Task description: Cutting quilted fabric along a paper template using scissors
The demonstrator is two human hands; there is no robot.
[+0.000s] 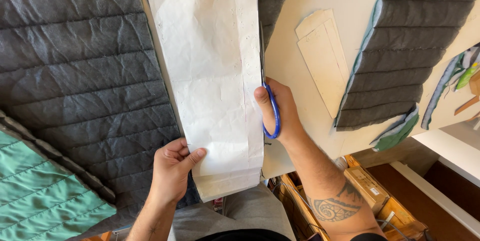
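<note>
Below, a cardboard box point(367, 185) is seen in a wooden crate point(400, 211). Blue-handled scissors point(270, 106) are gripped by right hand point(277, 108); white paper pattern point(210, 71) is pinched by left hand point(172, 168).

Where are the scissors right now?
In the head view, the blue-handled scissors are in the right hand, just right of centre, blades running along the right edge of the white paper pattern.

Head view, close, straight down

Both hands point(172, 168) point(275, 111) closed, gripping
</note>
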